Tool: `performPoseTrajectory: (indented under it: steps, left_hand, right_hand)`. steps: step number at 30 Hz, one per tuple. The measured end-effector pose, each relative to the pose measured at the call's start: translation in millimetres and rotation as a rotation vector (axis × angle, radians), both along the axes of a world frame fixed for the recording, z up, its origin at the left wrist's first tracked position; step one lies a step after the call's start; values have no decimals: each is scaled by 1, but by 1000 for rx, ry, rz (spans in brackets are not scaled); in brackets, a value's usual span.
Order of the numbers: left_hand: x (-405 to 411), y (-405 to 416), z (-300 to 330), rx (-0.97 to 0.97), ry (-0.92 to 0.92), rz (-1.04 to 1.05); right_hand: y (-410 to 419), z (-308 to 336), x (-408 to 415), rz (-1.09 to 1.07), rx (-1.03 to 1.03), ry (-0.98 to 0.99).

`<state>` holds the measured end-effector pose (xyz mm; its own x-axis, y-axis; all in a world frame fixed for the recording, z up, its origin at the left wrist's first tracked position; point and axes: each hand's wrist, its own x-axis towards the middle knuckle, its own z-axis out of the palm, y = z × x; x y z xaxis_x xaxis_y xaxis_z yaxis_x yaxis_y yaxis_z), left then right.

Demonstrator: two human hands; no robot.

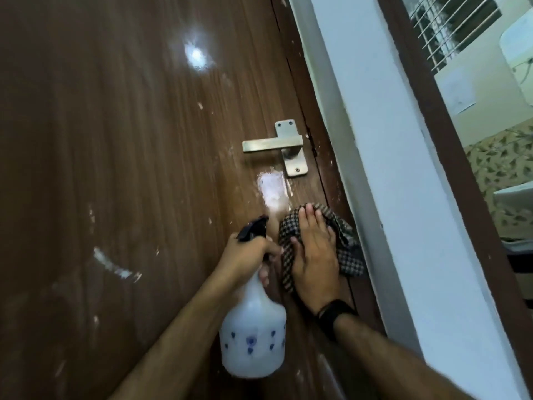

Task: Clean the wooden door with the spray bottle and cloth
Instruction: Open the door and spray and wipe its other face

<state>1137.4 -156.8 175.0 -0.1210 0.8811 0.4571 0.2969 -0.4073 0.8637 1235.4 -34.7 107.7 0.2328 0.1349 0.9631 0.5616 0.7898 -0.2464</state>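
Observation:
The dark brown wooden door (pixel 129 168) fills the left and middle of the view, with pale scuffs and a wet shiny patch below its metal lever handle (pixel 277 145). My left hand (pixel 248 255) grips the neck of a white spray bottle (pixel 253 336) with a black trigger head and blue drop marks. The nozzle points up toward the wet patch. My right hand (pixel 314 249) lies flat with straight fingers on a brown checked cloth (pixel 346 249), pressing it against the door near its right edge, below the handle.
The brown door frame and a white wall edge (pixel 383 168) run down the right of the door. Beyond them is another dark frame (pixel 450 140) and a room with a barred window and a leaf-patterned wall. A black band sits on my right wrist.

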Motion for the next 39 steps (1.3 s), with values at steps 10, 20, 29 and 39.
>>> performPoseTrajectory:
  steps: [10, 20, 29, 39]
  left_hand:
    - [-31, -35, -30, 44, -74, 120]
    - [-64, -71, -52, -40, -49, 42]
    - [-79, -100, -47, -30, -175, 50]
    - [-102, -73, -51, 10, -114, 247]
  right_hand:
    - [-44, 0, -15, 283, -183, 78]
    - [-83, 13, -46, 326, -384, 234]
    - [-89, 3, -82, 154, -456, -67]
    - [-66, 26, -88, -164, -356, -234]
